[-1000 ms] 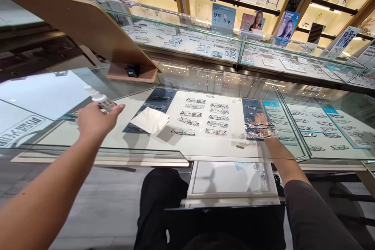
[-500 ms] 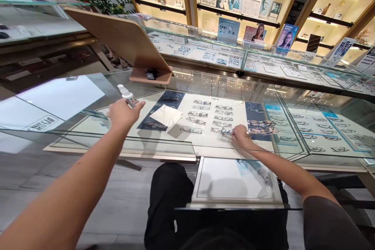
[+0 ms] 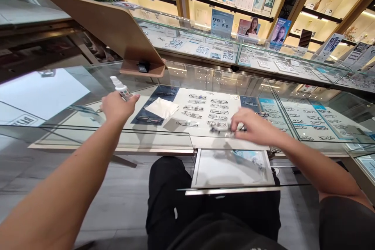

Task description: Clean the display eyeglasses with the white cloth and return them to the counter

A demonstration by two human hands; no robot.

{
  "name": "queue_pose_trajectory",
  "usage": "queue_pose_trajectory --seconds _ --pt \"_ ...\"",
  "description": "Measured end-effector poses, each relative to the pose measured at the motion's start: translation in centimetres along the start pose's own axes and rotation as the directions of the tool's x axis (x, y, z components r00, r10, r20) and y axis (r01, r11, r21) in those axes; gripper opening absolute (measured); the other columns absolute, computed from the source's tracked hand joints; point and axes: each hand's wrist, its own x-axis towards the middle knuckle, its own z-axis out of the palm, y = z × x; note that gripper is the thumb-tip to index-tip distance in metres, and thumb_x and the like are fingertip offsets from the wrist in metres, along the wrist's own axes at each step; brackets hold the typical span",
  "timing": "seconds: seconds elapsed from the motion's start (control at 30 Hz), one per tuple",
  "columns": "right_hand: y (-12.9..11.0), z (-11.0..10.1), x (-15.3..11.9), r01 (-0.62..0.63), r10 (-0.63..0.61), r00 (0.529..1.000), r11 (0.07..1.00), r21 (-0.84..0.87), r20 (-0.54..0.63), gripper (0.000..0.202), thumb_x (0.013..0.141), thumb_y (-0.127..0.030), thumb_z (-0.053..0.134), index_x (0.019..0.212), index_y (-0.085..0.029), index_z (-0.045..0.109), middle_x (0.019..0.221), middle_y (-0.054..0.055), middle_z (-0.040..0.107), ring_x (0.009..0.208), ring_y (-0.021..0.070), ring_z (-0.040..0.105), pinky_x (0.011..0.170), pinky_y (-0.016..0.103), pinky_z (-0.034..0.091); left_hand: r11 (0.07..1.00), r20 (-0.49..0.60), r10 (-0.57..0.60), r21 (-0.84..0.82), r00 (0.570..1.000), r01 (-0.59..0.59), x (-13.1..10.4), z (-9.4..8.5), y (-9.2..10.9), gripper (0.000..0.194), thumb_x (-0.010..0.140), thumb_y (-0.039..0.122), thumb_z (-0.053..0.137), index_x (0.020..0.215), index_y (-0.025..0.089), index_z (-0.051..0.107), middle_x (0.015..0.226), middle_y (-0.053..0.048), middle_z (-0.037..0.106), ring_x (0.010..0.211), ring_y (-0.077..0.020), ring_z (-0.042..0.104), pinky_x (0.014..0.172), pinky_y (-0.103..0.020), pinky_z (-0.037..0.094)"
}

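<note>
My left hand [image 3: 117, 107] is wrapped round a white spray bottle [image 3: 120, 87], held upright with a slight tilt above the glass counter [image 3: 158, 140]. At the right, my right hand [image 3: 249, 123] pinches a pair of glasses [image 3: 224, 131], blurred by motion, over the front part of the counter. A folded pale cloth [image 3: 162, 108] lies on the glass between my hands, closer to the left one. Beneath the glass, several eyeglass frames [image 3: 191, 115] sit in rows on a white and dark blue display sheet.
An open drawer [image 3: 231, 168] with a white inside juts out over my lap. A wooden-backed mirror or board [image 3: 102, 31] stands on the counter at the back left. Behind are another glass display case [image 3: 190, 49] and lit shelves [image 3: 228, 8].
My right hand has lifted, with the glasses now in its fingers and hanging nearer to me. The drawer has slid inward somewhat. My left hand still holds the bottle; the view has shifted slightly.
</note>
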Motion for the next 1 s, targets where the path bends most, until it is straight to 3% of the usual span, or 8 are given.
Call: queue_pose_trajectory --seconds 0.07,0.13,0.23,0.37,0.53,0.7,1.0 --pt "3.1 -3.0 1.3 -0.059 0.049 0.997 0.984 -0.167 -0.063 0.008 0.084 -0.016 0.064 0.081 -0.022 0.067 0.089 0.002 0.075 0.092 0.0225 0.067 0.120 0.056 0.038 1.000 -0.024 0.008 -0.009 1.000 -0.008 0.3 0.3 -0.2 0.056 0.096 0.046 0.055 0.126 0.001 0.066 0.135 -0.031 0.066 0.134 -0.0423 0.052 0.111 -0.053 0.045" --pt "6.7 -4.5 2.3 -0.137 0.122 0.990 0.947 -0.292 -0.066 0.008 0.082 -0.016 0.063 0.076 -0.022 0.066 0.086 0.002 0.074 0.086 0.0219 0.066 0.125 0.057 0.033 1.000 -0.035 0.009 -0.010 0.999 -0.010 0.5 0.6 -0.3 0.056 0.096 0.047 0.055 0.126 0.002 0.067 0.134 -0.030 0.066 0.132 -0.0422 0.052 0.111 -0.053 0.045" --pt "11.4 -4.8 2.9 -0.237 0.221 0.971 0.865 -0.442 -0.088 0.008 0.079 -0.017 0.063 0.075 -0.022 0.069 0.087 0.005 0.075 0.094 0.0255 0.066 0.126 0.056 0.031 1.000 -0.023 0.019 0.006 1.000 -0.019 0.6 0.7 -0.3 0.057 0.097 0.049 0.053 0.127 0.003 0.067 0.133 -0.030 0.067 0.131 -0.0418 0.054 0.110 -0.053 0.046" --pt "15.2 -3.8 2.8 -0.290 0.277 0.955 0.776 -0.560 -0.110 0.012 0.079 -0.020 0.062 0.077 -0.022 0.073 0.090 0.007 0.077 0.102 0.0264 0.064 0.126 0.052 0.030 1.000 -0.008 0.010 0.030 1.000 -0.009 0.5 0.3 0.0 0.057 0.097 0.049 0.054 0.129 0.003 0.066 0.132 -0.029 0.068 0.132 -0.0427 0.055 0.109 -0.054 0.047" --pt "17.3 -3.2 2.4 -0.309 0.298 0.947 0.746 -0.590 -0.119 0.011 0.081 -0.020 0.063 0.080 -0.020 0.074 0.095 0.008 0.078 0.105 0.0253 0.062 0.128 0.048 0.027 0.999 0.015 0.000 0.044 1.000 -0.001 0.2 0.1 0.2 0.059 0.098 0.050 0.051 0.131 0.003 0.066 0.135 -0.030 0.067 0.134 -0.0434 0.055 0.111 -0.055 0.047" --pt "18.5 -2.8 2.1 -0.304 0.292 0.949 0.747 -0.591 -0.120 0.012 0.083 -0.020 0.062 0.080 -0.021 0.073 0.096 0.007 0.077 0.106 0.0258 0.062 0.127 0.050 0.028 1.000 -0.010 0.006 0.010 1.000 -0.006 0.2 0.2 0.1 0.059 0.097 0.050 0.053 0.130 0.002 0.067 0.133 -0.030 0.068 0.134 -0.0440 0.054 0.112 -0.056 0.046" --pt "18.8 -3.0 2.0 -0.381 0.388 0.916 0.765 -0.520 -0.101 0.008 0.082 -0.024 0.064 0.082 -0.021 0.071 0.103 0.007 0.076 0.112 0.0276 0.061 0.128 0.051 0.022 0.999 0.013 -0.023 0.038 1.000 0.022 0.3 0.1 0.1 0.060 0.097 0.049 0.053 0.133 0.003 0.066 0.136 -0.028 0.067 0.136 -0.0437 0.053 0.113 -0.056 0.046"
